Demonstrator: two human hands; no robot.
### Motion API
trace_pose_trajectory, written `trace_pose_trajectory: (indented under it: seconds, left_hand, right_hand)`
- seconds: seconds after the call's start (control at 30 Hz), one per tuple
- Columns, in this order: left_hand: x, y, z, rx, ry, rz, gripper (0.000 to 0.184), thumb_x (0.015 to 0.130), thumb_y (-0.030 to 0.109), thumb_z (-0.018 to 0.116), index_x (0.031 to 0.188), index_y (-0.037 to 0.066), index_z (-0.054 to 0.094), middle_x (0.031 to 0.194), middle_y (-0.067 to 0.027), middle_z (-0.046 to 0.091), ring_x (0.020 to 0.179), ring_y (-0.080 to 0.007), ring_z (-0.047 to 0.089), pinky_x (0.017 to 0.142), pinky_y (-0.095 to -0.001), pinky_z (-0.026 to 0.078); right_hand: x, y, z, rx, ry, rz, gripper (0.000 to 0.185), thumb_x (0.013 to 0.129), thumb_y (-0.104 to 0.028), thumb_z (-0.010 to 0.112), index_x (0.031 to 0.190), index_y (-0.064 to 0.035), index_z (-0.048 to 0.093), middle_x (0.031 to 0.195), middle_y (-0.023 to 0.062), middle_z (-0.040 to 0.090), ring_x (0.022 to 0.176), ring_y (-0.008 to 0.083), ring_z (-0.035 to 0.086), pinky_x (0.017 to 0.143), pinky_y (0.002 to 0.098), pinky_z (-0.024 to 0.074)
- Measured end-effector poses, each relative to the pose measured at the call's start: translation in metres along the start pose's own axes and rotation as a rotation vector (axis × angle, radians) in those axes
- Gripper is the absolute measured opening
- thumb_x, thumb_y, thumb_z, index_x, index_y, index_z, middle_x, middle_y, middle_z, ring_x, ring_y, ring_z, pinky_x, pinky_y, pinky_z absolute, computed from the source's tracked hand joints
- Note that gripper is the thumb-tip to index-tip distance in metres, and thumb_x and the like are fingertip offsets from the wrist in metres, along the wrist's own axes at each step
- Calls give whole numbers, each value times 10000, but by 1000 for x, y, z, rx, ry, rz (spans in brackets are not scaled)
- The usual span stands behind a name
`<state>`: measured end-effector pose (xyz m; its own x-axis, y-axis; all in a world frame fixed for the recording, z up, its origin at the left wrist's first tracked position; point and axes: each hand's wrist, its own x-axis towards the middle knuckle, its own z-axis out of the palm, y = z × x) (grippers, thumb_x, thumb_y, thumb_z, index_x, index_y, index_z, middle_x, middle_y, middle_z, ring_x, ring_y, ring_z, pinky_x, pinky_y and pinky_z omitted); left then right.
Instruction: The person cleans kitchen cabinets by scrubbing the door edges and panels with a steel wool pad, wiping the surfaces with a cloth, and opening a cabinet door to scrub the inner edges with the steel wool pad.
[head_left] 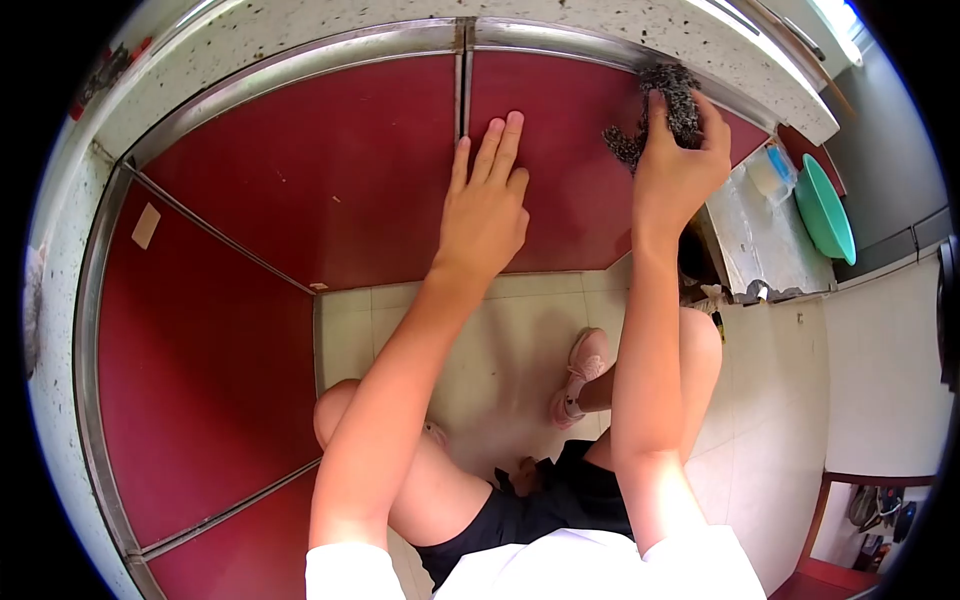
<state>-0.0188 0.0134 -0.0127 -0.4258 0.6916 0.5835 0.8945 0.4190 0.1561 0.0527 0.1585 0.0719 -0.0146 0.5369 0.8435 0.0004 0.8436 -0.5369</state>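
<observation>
My right hand [685, 165] grips a dark grey steel wool scrubber [672, 100], which presses against the top of the right red cabinet door [570, 150] by its metal edge strip [560, 42]. A loose tail of the scrubber hangs down to the left of my fingers. Flat against the door, close to the upright metal seam, lies my left hand [485, 205]; it holds nothing, with several fingers stretched out. To its left is another red cabinet door [320, 170].
A speckled stone countertop [370, 18] overhangs the doors. At right, a green basin [825, 210] and a clear plastic container [770, 175] stand on a worn grey ledge [765, 240]. Below are my bent knees, a pink shoe [588, 355] and the tiled floor [480, 330].
</observation>
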Motion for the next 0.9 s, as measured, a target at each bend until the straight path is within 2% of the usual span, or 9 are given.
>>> trace_pose_trajectory:
  seconds: [0.2, 0.3, 0.33, 0.47, 0.53, 0.6, 0.67, 0.73, 0.9]
  left_hand:
    - [-2, 1, 0, 86, -46, -20, 276, 808, 133, 633, 1067, 38, 642, 1574, -115, 257, 1457, -267, 224, 1181, -487, 189]
    - [-5, -4, 16, -755, 84, -183, 435, 877, 172, 628, 1286, 63, 524, 1404, -98, 440, 1287, -237, 413, 1074, -404, 333]
    - [-3, -3, 16, -1036, 120, -267, 481, 893, 164, 639, 1340, 66, 491, 1329, -97, 512, 1206, -227, 499, 1020, -365, 408]
    - [-5, -4, 15, -614, 94, -98, 440, 878, 157, 650, 1293, 58, 539, 1367, -104, 501, 1252, -237, 482, 1052, -389, 388]
    - [-1, 4, 7, 90, 108, 10, 460, 826, 111, 654, 1273, 49, 563, 1474, -168, 396, 1388, -322, 349, 1127, -474, 298]
    - [2, 4, 1, 23, -21, -26, 530, 792, 107, 651, 1308, 47, 545, 1533, -205, 289, 1448, -374, 209, 1157, -540, 210]
    - [0, 2, 9, 7, 75, -2, 338, 701, 76, 721, 1023, 16, 640, 1569, -177, 222, 1461, -316, 200, 1162, -513, 222]
    - [0, 0, 11, 68, 39, 0, 405, 786, 155, 677, 1166, 33, 607, 1564, -150, 246, 1451, -308, 220, 1163, -501, 217]
    - [0, 5, 12, -460, 213, -69, 443, 868, 243, 660, 1254, 60, 542, 1186, -97, 606, 1111, -277, 562, 935, -412, 445]
  right_hand:
    - [-32, -26, 41, 98, -147, -135, 290, 741, 13, 720, 1030, -12, 697, 882, 107, 594, 749, 231, 588, 641, 322, 458]
    - [-47, -77, 67, 118, -269, -56, 293, 753, -101, 748, 1039, -57, 706, 872, 98, 584, 754, 280, 587, 685, 371, 474]
    - [-48, -88, 72, 163, -322, -1, 290, 710, -24, 704, 996, -62, 681, 952, 111, 561, 936, 321, 566, 771, 445, 499]
    - [-39, -72, 58, 125, -355, -60, 270, 735, -47, 697, 1004, -62, 685, 952, 109, 567, 938, 313, 572, 756, 435, 501]
    - [-24, -46, 38, 55, -349, -60, 273, 751, -76, 697, 1024, -56, 694, 948, 116, 588, 917, 312, 593, 754, 420, 503]
    - [-10, -33, 26, 38, -342, 19, 295, 742, -77, 708, 1036, -59, 697, 954, 124, 603, 912, 315, 604, 767, 418, 505]
    - [-16, -36, 34, 27, -262, -95, 288, 781, -88, 710, 1068, -60, 700, 948, 111, 624, 838, 290, 623, 722, 368, 491]
    - [-26, -55, 46, 6, -379, -170, 323, 712, -26, 685, 1031, -73, 693, 968, 103, 591, 934, 313, 597, 768, 424, 513]
    - [-37, -73, 60, 71, -364, -246, 317, 702, -38, 706, 1015, -89, 693, 964, 80, 579, 891, 293, 582, 734, 412, 508]
